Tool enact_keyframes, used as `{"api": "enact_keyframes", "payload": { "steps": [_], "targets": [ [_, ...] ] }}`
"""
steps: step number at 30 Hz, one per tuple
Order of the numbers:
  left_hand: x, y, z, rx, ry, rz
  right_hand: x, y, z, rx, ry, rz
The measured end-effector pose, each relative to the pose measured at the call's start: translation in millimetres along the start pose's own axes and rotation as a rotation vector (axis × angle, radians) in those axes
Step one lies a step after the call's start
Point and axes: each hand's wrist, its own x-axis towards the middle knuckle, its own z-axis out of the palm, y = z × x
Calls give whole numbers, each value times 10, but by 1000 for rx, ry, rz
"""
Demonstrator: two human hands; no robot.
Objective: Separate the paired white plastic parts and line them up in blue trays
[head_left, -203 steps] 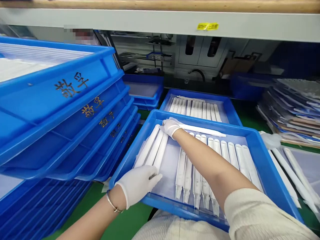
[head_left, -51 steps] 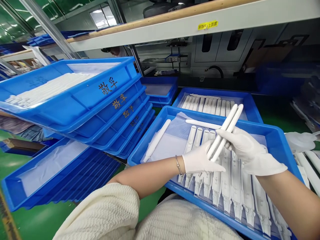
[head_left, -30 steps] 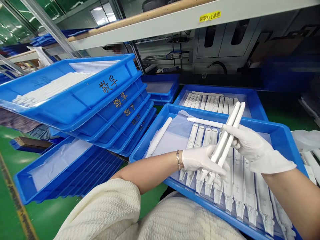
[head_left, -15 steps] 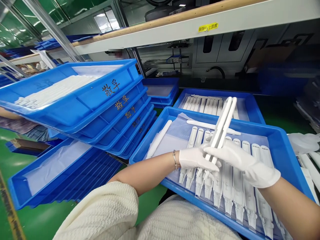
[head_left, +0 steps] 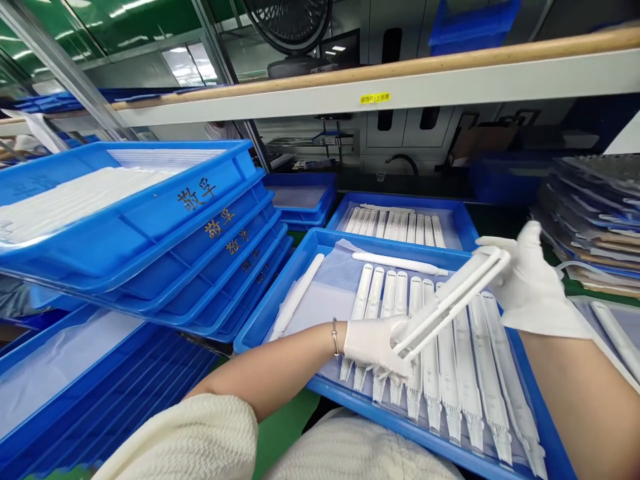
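My left hand [head_left: 383, 347], in a white glove, is closed around the lower end of a long white plastic casing [head_left: 453, 303]. The casing slants up to the right above the tray, its long side edges showing as two parallel rails. At its upper end, my gloved right hand [head_left: 533, 283] has its fingers apart and the palm against or very near the tip; whether they touch I cannot tell. Below lies a blue tray [head_left: 280, 303] with a row of similar white casings [head_left: 470, 380]. One smooth white strip [head_left: 300, 293] lies at its left side, another strip [head_left: 400, 263] along the back.
Stacked blue trays [head_left: 150, 227] stand at the left, the top one full of white parts. Behind is another blue tray [head_left: 345, 203] with a row of casings. A shelf beam [head_left: 310, 100] crosses above. A pile of flat sheets [head_left: 590, 220] stands at the right.
My right hand has come off the casing's lower part and moved right to its upper end, fingers spreading. The casing has tilted rightward and lower in my left hand. The view has turned right.
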Motion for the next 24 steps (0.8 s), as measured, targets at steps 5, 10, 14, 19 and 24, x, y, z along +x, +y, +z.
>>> {"api": "enact_keyframes", "payload": {
  "steps": [5, 10, 14, 19, 24],
  "targets": [
    [-11, -30, 15, 124, 328, 115, -207, 46, 232, -44, -195, 66],
    [23, -43, 52, 148, 510, 93, -313, 108, 307, -37, -199, 45],
    [47, -7, 63, 284, 626, 115, -346, 82, 291, -4, -169, 32],
    [46, 42, 53, 426, 680, 122, -401, 38, 338, -26, -154, 7],
    [55, 39, 62, 461, 684, 92, -416, 59, 348, -68, -136, -29]
  ]
}}
